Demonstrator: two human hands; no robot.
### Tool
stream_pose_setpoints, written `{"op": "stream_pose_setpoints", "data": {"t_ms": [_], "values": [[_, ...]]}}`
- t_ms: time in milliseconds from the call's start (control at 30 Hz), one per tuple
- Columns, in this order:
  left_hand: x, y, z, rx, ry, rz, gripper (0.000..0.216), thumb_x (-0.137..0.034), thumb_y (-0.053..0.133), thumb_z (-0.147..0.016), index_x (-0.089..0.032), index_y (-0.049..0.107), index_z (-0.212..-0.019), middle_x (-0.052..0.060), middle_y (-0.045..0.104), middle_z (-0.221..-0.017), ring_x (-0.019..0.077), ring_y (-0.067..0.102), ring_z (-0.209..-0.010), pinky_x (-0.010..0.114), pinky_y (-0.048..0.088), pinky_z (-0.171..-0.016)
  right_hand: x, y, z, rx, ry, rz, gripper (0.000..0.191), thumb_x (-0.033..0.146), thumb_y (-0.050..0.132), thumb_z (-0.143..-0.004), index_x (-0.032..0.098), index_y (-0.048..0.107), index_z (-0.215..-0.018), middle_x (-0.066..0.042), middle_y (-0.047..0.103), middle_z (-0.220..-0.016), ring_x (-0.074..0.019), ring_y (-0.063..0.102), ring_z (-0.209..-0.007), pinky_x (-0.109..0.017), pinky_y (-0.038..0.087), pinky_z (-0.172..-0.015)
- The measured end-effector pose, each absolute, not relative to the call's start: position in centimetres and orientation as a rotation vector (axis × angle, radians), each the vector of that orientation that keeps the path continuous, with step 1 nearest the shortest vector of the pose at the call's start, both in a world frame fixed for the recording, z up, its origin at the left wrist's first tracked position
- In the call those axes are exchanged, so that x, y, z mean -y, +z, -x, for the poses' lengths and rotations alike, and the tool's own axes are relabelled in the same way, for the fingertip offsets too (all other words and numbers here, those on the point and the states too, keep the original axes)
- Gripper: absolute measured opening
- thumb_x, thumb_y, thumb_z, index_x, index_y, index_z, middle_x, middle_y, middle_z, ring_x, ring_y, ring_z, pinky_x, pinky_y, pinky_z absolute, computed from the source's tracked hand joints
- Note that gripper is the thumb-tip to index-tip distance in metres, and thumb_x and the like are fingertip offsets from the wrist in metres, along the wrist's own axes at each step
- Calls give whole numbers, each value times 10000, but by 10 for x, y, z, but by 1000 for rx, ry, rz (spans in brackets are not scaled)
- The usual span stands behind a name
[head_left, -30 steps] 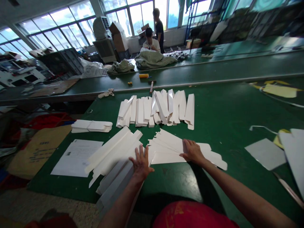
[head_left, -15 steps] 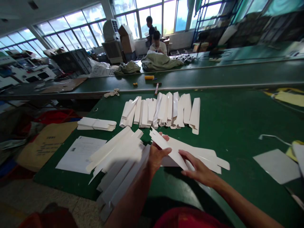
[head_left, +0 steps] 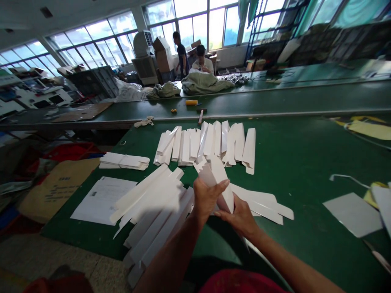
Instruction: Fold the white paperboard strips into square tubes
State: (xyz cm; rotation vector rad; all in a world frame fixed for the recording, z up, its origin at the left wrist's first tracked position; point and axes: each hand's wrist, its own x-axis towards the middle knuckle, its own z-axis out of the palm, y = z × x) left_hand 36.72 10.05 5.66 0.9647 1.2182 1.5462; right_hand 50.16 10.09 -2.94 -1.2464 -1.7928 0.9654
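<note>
Between my hands is a long white cardboard box [head_left: 220, 176], tilted, with loose flaps at its far end. My left hand [head_left: 207, 197] wraps round its left side, thumb across the top. The fingers of my right hand [head_left: 240, 215] close on its near end; part of them is hidden. Flat white box blanks [head_left: 265, 201] lie beneath and to the right. To the left, more blanks [head_left: 152, 195] are piled loosely, some in shadow near my left forearm. Beyond my hands stands a row of folded white boxes [head_left: 210, 140].
A banded bundle of blanks [head_left: 124, 160] and a printed sheet [head_left: 102, 199] lie at the left. A hammer [head_left: 200, 116] and a yellow roll [head_left: 191, 102] are farther back. White card [head_left: 352, 213] lies right. Two people are beyond the far bench [head_left: 275, 95].
The flat blank in my hands has become an opened, box-shaped piece. My right hand has moved left and closed on its near end. A person in the background has moved left.
</note>
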Motion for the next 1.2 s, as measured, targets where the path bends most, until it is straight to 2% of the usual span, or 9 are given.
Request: {"op": "stream_pose_setpoints", "data": {"t_ms": [133,433,600,667,767,867,933,1067,1200], "values": [[-105,66,-364,-1202,1645,-970,341,-336,861,-616,-145,687,-839,18,695,-758,151,623,-640,248,513,-587,-103,-41,-515,1824,1175,1145,819,683,789,-562,173,603,-1176,-99,730,-1053,-348,669,-916,-430,548,-760],[-100,59,-379,-1491,1553,-1185,527,-392,892,-599,-166,662,-1016,46,732,-895,180,661,-737,257,520,-636,-104,-87,-513,1776,1260,1187,649,782,706,-563,187,671,-818,-66,713,-740,-293,652,-692,-386,528,-614],[-98,44,-386,-1765,1635,-1230,603,-418,872,-650,-172,582,-1118,122,725,-1050,299,693,-994,378,547,-843,-127,-40,-532,1792,1294,1008,711,749,712,-633,172,657,-1044,-63,687,-833,-249,640,-752,-354,536,-642],[-97,36,-394,-1783,1660,-1239,657,-453,839,-694,-166,529,-1196,160,691,-1155,329,657,-1111,424,524,-935,-126,-6,-540,1671,1064,998,682,716,592,-797,186,565,-1225,-43,634,-827,-209,601,-709,-327,512,-607],[-93,25,-411,-1771,1661,-1331,676,-475,728,-808,-139,443,-1321,218,605,-1300,347,589,-1232,472,478,-1025,-114,46,-538,1812,641,971,683,598,689,-814,239,480,-1356,-59,620,-953,-199,598,-724,-307,492,-587],[-86,13,-426,-1800,1650,-1445,656,-444,599,-901,-80,385,-1403,279,514,-1392,362,509,-1326,499,427,-1091,-104,78,-525,2019,292,978,560,509,694,-851,243,528,-1315,-132,608,-1233,-281,638,-999,-360,538,-730],[-79,7,-431,-1797,1620,-1535,638,-386,537,-936,-54,349,-1447,296,449,-1453,366,444,-1385,508,389,-1127,-103,85,-521,2023,179,1026,410,424,597,-927,225,533,-1279,-126,656,-1151,-262,662,-921,-368,538,-732],[-62,15,-422,-1621,1566,-1686,651,-342,563,-920,-70,339,-1467,276,447,-1462,362,432,-1388,503,382,-1133,-108,82,-532,1937,274,1106,319,350,569,-909,207,525,-1191,-64,663,-905,-197,617,-694,-329,511,-631],[-60,44,-405,-1248,1502,-1441,546,-504,468,-969,-162,458,-1395,180,563,-1382,277,571,-1251,392,456,-1072,-108,79,-546,1840,726,984,416,357,650,-888,252,469,-1246,-42,655,-980,-176,607,-743,-297,524,-643]]}}
